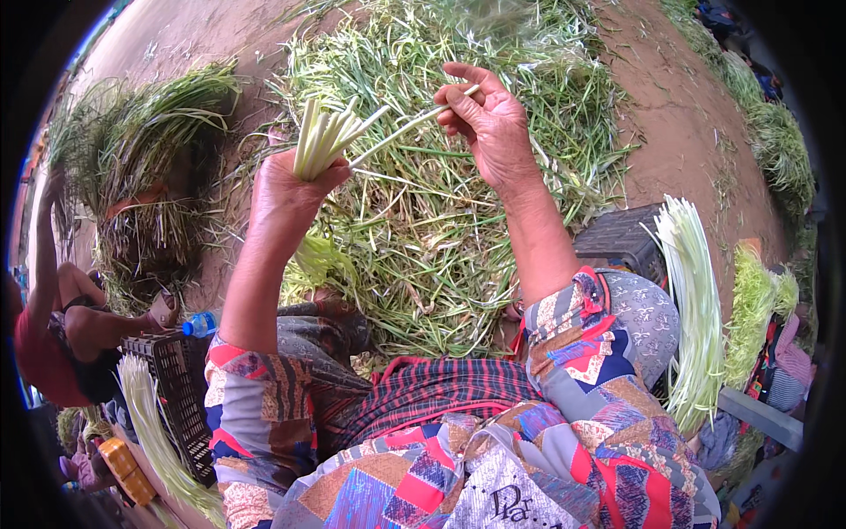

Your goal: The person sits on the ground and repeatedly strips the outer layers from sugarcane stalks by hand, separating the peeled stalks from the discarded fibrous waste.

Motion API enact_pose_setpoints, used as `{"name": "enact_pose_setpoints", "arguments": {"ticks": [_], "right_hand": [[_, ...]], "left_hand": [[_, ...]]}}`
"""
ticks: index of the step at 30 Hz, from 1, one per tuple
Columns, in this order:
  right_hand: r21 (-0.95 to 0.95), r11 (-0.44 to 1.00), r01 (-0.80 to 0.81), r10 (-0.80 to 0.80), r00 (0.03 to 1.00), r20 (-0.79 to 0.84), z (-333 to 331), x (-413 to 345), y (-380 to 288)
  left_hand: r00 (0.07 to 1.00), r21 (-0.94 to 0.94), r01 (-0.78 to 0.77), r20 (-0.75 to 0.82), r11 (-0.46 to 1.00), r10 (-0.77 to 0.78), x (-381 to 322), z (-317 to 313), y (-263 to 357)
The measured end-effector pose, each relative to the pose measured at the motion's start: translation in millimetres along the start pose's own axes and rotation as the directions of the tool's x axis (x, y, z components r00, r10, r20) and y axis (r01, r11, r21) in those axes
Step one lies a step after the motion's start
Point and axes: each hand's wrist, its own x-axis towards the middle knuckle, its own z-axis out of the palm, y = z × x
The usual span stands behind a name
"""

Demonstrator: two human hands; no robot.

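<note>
My left hand [284,182] is closed around a small bunch of pale green stalks [320,135], their cut-looking ends fanned upward. Between the thumb and fingers of my right hand [489,129] is a single slender stalk [403,131], which slants down to the left until its lower end meets the thumb of my left hand. Yellow-green leafy strands [317,261] show below my left wrist; whether they belong to the held bunch I cannot tell. Under both hands spreads a wide heap of loose green leaves and trimmings [436,231].
Bundles of pale stalks rest at my right [691,311] and left [149,413]. Black plastic crates [175,390] stand on both sides, a blue-capped bottle [200,324] beside the left one. A seated person [49,337] reaches toward a tied leafy pile [158,145].
</note>
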Motion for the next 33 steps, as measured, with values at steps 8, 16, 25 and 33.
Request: {"name": "enact_pose_setpoints", "arguments": {"ticks": [8, 16, 25, 33], "right_hand": [[0.088, 0.969, -0.232, 0.182, 0.905, 0.383, 41, -4, 33], [-0.740, 0.525, -0.421, 0.367, 0.896, -0.249, -49, 26, 164], [-0.993, -0.019, -0.116, 0.117, 0.986, -0.118, -81, -28, 225], [-0.583, 0.788, -0.200, 0.194, 0.978, -0.072, -50, -4, 163]], "left_hand": [[0.991, -0.033, -0.076, 0.108, 0.997, 0.079, -4, 7, 12], [0.987, -0.085, 0.112, -0.105, 0.990, -0.121, -4, -17, 8], [0.993, -0.084, 0.047, -0.108, 0.995, -0.056, 0, -16, 4], [0.984, 0.289, 0.002, -0.171, 0.957, 0.049, 8, -5, -2]]}}
